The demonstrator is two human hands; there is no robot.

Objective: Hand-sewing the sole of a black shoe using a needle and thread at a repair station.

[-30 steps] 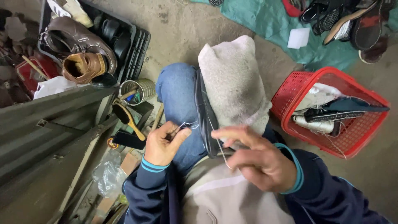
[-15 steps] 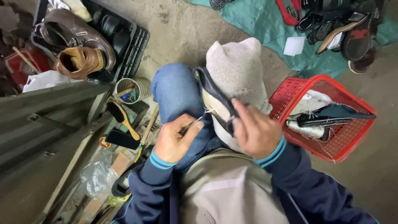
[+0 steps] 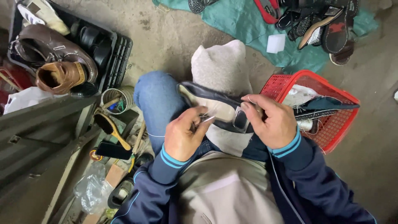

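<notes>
bare concrete floor [image 3: 174, 37] below us, a red basket [image 3: 286, 83] at our right and a black crate [image 3: 118, 54] of brown shoes at far left. the dark sandal [image 3: 211, 101] lies across our lap on a grey cloth [image 3: 219, 66], long axis left to right, toe toward the basket. our left hand [image 3: 184, 135] pinches a needle [image 3: 208, 119], fingers together; our right hand [image 3: 271, 120] clamps the sandal's strap. since half a second ago, the hands sit lower and nearer each other.
</notes>
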